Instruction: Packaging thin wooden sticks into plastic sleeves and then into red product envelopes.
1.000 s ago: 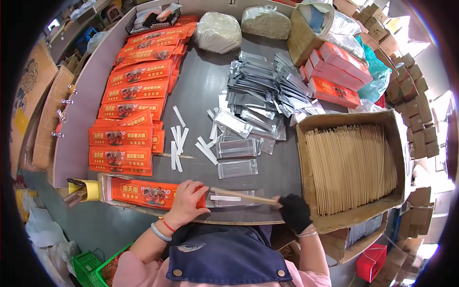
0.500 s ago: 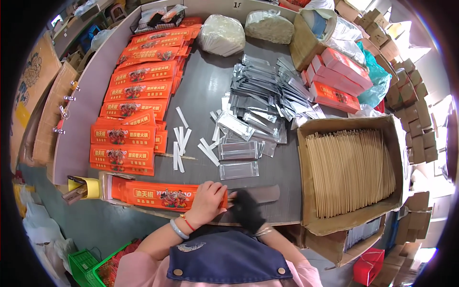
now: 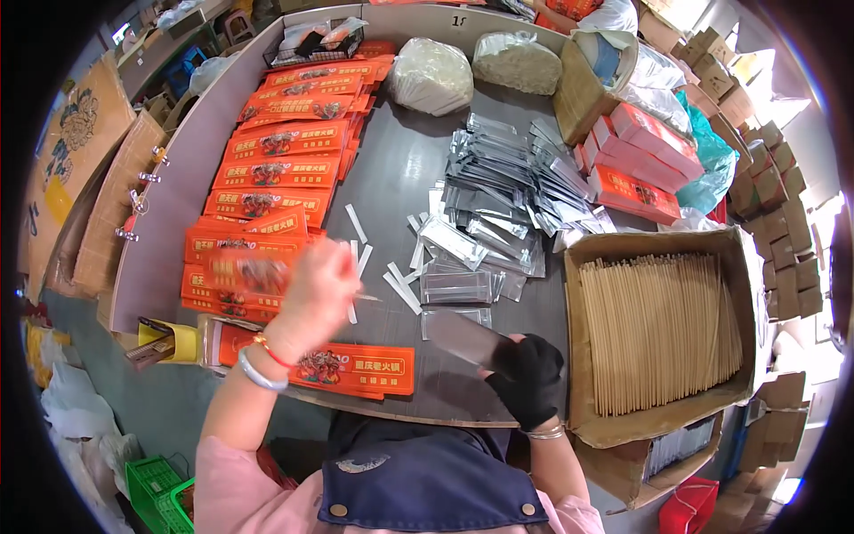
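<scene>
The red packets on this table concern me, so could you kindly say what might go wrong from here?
The left hand, blurred above the overlapping red packets, might knock that loose pile askew. The front stack of red packets lies close to the near edge of the table, so a bump could push some off. The black-gloved right hand holds the dark flat strip by one end, so it might slip.

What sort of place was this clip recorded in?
Probably a packing workshop: printed orange-red packets lie in overlapping rows on a worktable, a cardboard box is filled with thin wooden sticks, and more cartons are piled at the right.
</scene>
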Demonstrator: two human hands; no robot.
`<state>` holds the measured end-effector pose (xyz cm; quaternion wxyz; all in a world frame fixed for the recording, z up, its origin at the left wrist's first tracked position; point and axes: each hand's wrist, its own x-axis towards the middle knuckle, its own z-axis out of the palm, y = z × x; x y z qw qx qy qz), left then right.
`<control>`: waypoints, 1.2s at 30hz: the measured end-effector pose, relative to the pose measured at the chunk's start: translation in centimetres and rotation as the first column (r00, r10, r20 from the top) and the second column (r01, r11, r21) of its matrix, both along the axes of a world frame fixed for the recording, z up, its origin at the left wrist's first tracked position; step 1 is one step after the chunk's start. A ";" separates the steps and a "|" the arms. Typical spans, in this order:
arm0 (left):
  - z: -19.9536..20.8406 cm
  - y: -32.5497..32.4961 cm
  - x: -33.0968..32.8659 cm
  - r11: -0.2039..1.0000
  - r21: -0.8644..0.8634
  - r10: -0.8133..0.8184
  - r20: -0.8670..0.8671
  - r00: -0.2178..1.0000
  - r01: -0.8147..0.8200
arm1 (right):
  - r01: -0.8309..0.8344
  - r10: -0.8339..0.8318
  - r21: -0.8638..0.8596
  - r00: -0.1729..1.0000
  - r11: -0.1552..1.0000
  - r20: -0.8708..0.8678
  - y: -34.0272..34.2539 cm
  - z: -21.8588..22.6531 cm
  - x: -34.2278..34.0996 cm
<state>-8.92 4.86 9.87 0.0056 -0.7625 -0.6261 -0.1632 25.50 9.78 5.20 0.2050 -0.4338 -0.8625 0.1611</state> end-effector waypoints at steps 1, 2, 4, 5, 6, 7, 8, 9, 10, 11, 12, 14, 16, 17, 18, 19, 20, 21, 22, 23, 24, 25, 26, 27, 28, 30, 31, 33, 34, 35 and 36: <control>-0.8 -0.3 -1.4 0.958 0.234 0.179 -0.026 0.984 -0.168 | 0.089 -0.090 -0.019 0.996 0.996 -0.020 -0.1 -0.4 0.2; -2.7 -1.2 0.1 0.948 0.144 0.264 0.151 0.953 -0.285 | 0.082 -0.082 0.013 0.997 0.997 -0.006 -0.2 -1.2 0.4; -7.2 -3.8 5.4 0.930 -0.219 0.364 0.443 0.819 -0.295 | 0.037 -0.037 0.005 0.999 0.999 0.014 -0.8 -1.1 -0.7; -8.5 -4.7 7.4 0.928 -0.223 0.370 0.445 0.815 -0.299 | -0.007 0.007 0.004 0.999 1.000 0.039 -0.9 -0.9 -0.9; -9.7 -5.5 9.0 0.921 -0.215 0.387 0.394 0.834 -0.326 | -0.015 0.015 0.002 0.999 1.000 0.044 -0.8 -0.9 -0.8; -10.4 -6.0 9.9 0.915 -0.208 0.399 0.342 0.851 -0.346 | -0.026 0.025 0.011 0.997 1.000 0.072 -0.9 -1.0 -0.5; -10.8 -6.5 9.6 0.914 -0.214 0.402 0.345 0.848 -0.346 | -0.039 0.037 0.020 0.994 0.999 0.099 -1.0 -1.1 -0.2; -11.3 -7.4 8.8 0.914 -0.212 0.403 0.399 0.823 -0.345 | -0.041 0.039 0.014 0.994 0.999 0.104 -1.2 -1.0 0.1; -11.3 -7.7 8.2 0.916 -0.205 0.402 0.451 0.797 -0.346 | -0.073 0.073 -0.007 0.986 0.997 0.148 -1.4 -0.8 0.3; -11.4 -7.9 8.1 0.915 -0.208 0.404 0.451 0.796 -0.347 | -0.104 0.107 -0.029 0.976 0.994 0.191 -1.6 -0.5 0.3; -11.5 -8.1 8.0 0.918 -0.228 0.397 0.491 0.776 -0.325 | -0.105 0.109 -0.031 0.975 0.994 0.191 -1.6 -0.4 0.1; -11.5 -8.3 7.9 0.919 -0.251 0.392 0.530 0.752 -0.303 | -0.149 0.171 -0.097 0.947 0.984 0.272 -1.9 -0.2 -0.1; -11.4 -8.2 7.6 0.918 -0.260 0.395 0.547 0.738 -0.299 | -0.166 0.195 -0.122 0.936 0.979 0.293 -2.2 -0.4 -0.2; -11.2 -8.1 7.7 0.917 -0.263 0.398 0.547 0.736 -0.301 | -0.181 0.218 -0.143 0.925 0.973 0.312 -2.4 -0.5 -0.3; -11.0 -7.9 7.8 0.914 -0.265 0.404 0.525 0.749 -0.308 | -0.183 0.221 -0.145 0.924 0.972 0.312 -2.6 -0.9 -0.8; -11.0 -7.8 8.0 0.913 -0.266 0.404 0.503 0.764 -0.309 | -0.213 0.257 -0.171 0.920 0.962 0.297 -2.9 -1.7 -1.6; -10.8 -7.9 8.0 0.914 -0.264 0.403 0.500 0.766 -0.308 | -0.247 0.295 -0.197 0.915 0.949 0.274 -3.3 -2.7 -2.8; -10.6 -7.8 7.9 0.921 -0.268 0.385 0.510 0.769 -0.283 | -0.289 0.331 -0.211 0.921 0.934 0.205 -3.6 -3.7 -4.5; -10.6 -7.5 7.6 0.927 -0.268 0.367 0.516 0.774 -0.261 | -0.314 0.331 -0.132 0.933 0.940 0.142 -4.3 -4.4 -6.1; -10.7 -7.0 7.4 0.932 -0.257 0.355 0.516 0.779 -0.254 | -0.330 0.333 -0.050 0.939 0.943 0.080 -4.5 -4.8 -6.8; -10.8 -6.4 7.2 0.947 -0.236 0.317 0.554 0.770 -0.219 | -0.319 0.321 -0.038 0.943 0.947 0.081 -3.8 -5.1 -6.5; -11.1 -6.0 6.8 0.958 -0.217 0.283 0.590 0.757 -0.189 | -0.295 0.297 -0.057 0.954 0.954 0.029 -3.0 -5.4 -5.8; -11.2 -4.9 6.3 0.958 -0.212 0.283 0.589 0.757 -0.193 | -0.284 0.283 -0.080 0.959 0.956 -0.022 -2.3 -5.2 -4.7; -11.4 -2.7 5.4 0.980 -0.116 0.200 0.561 0.803 -0.163 | -0.193 0.192 -0.036 0.981 0.981 -0.013 -0.9 -4.8 -3.0; -11.6 -1.0 4.6 0.991 -0.022 0.122 0.525 0.842 -0.130 | -0.023 0.020 -0.031 0.996 0.999 -0.086 0.0 -2.8 -1.3; -11.6 1.3 3.7 0.991 -0.005 0.123 0.398 0.909 -0.132 | 0.336 -0.344 0.129 0.938 0.933 0.043 1.9 -3.9 5.0; -11.9 2.1 3.3 0.991 0.007 0.127 0.260 0.957 -0.133 | 0.521 -0.534 0.143 0.842 0.841 0.071 2.5 -5.1 8.2; -13.0 2.5 2.6 0.989 0.067 0.115 0.201 0.973 -0.131 | 0.594 -0.681 0.335 0.619 0.732 0.390 2.8 -4.6 10.9; -13.1 2.3 2.5 0.994 0.046 0.089 0.163 0.983 -0.098 | 0.606 -0.646 0.263 0.591 0.751 0.483 3.1 -3.7 11.2; -13.2 2.1 2.4 0.997 0.023 0.064 0.123 0.990 -0.067 | 0.619 -0.597 0.188 0.564 0.763 0.571 3.3 -3.2 11.4; -13.4 1.9 2.2 0.998 0.061 0.022 0.078 0.997 -0.027 | 0.624 -0.600 0.184 0.562 0.759 0.570 3.1 -3.6 11.5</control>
